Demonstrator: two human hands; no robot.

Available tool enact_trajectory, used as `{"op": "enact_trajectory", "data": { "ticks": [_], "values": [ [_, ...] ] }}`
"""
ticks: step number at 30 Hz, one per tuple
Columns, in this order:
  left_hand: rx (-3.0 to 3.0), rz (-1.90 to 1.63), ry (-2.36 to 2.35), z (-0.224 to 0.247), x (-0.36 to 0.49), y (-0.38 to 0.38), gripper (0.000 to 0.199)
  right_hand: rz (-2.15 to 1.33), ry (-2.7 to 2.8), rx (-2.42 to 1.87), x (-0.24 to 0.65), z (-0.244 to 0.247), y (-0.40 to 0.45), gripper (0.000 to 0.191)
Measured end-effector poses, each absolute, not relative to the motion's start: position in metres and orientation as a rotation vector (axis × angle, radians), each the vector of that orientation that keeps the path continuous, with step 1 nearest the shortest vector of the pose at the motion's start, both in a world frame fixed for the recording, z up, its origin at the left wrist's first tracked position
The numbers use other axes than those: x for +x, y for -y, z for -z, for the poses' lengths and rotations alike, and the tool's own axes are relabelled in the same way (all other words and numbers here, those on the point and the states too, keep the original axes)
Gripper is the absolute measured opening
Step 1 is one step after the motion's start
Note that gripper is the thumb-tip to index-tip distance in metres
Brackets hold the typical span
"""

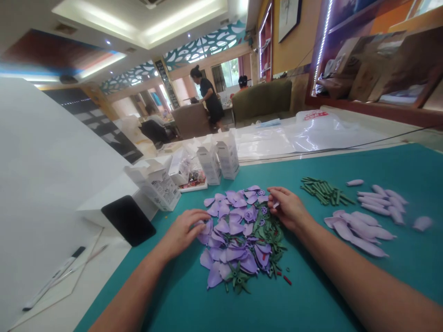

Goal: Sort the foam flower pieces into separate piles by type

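Note:
A heap of lilac plastic petals [235, 253] lies on the teal mat, mixed along its right side with green leaf-shaped pieces [273, 235]. At the heap's left edge, my left hand [187, 230] rests with thumb and fingers apart, its fingertips against the outer petals. My right hand [285, 207] is at the upper right edge, fingers curled around a small pale lilac piece [276, 204] that is mostly hidden. Small red pegs [287, 280] lie at the lower right. Several green stem pieces [325, 191] are grouped right of my right hand.
Pale lilac elongated pieces [360, 230] lie on the mat [391, 295] at the right. White boxes [226, 154] and a black tablet-like object [128, 220] stand behind and left. Clear plastic sheeting [301, 133] covers the far table. A person [209, 97] stands in the background.

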State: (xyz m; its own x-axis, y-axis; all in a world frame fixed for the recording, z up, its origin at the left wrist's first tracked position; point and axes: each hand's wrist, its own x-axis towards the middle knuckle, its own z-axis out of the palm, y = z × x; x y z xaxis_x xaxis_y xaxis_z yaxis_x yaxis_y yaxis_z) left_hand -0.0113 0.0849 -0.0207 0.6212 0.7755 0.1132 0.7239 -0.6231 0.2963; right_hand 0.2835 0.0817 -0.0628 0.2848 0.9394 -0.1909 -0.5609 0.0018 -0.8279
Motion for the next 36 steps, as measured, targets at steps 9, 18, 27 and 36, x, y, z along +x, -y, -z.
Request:
{"op": "enact_trajectory", "data": {
  "ticks": [9,18,27,36],
  "values": [
    [2.771,-0.107,-1.119,0.041,0.019,-0.079,0.036,-1.244,0.511,-0.975,0.283,0.065,-0.081,0.017],
    [2.844,-0.221,-1.050,0.022,0.074,-0.069,0.017,-1.256,0.530,-0.974,0.282,0.063,-0.083,0.015],
    [3.011,0.003,-1.210,0.031,0.107,-0.065,0.025,-1.321,0.553,-0.976,0.280,0.057,-0.081,0.017],
    [3.008,0.000,-1.216,0.030,0.112,-0.066,0.015,-1.316,0.587,-1.004,0.278,0.055,-0.081,0.012]
  ]
}}
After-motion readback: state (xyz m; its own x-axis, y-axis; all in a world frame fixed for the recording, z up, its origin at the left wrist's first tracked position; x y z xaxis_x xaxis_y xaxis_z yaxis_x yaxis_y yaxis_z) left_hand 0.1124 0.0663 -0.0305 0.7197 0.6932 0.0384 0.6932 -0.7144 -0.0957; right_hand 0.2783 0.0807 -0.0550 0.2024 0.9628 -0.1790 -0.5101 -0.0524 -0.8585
